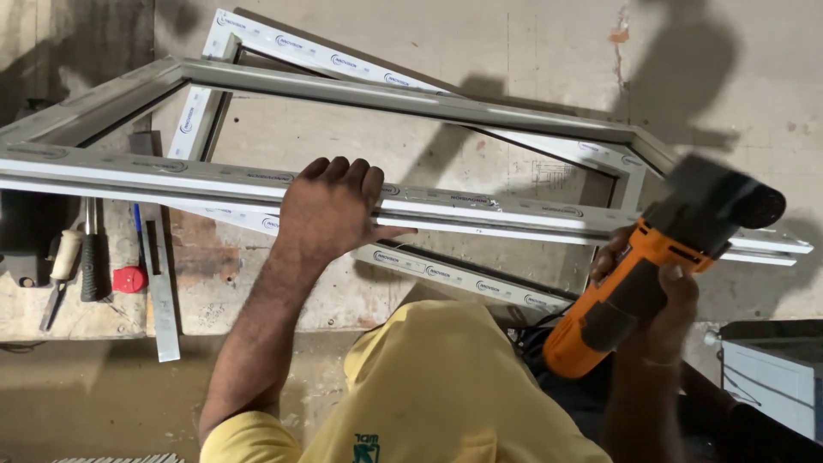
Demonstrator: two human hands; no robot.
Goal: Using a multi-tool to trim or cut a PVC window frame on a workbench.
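**Frame steadied, power tool held at its right end**

Nearest the camera, a yellow shirt (429, 386) filled the lower middle of the view, with both forearms reaching up from it. An orange and black power tool (651, 274) was gripped in the right hand (664, 300), the fingers closed around its orange body; its black head, blurred, was seen just at the right end of the window frame (480, 210). The left hand (330, 210) was laid flat on the near rail of that frame, palm down, fingers together and curled over the far edge, thumb stretched out along the near side; nothing was clamped in it.

The pale grey frame was stretched across the workbench (531, 51) from left to right, its far rail raised and tilted. A second frame (463, 276) of white strips was lying beneath it, flat on the bench.

To the left, under the near rail, a metal bar (161, 300), a red cap (129, 279) and some hand tools (73, 261) were set side by side. At the lower right corner a grey box (771, 377) was partly seen.
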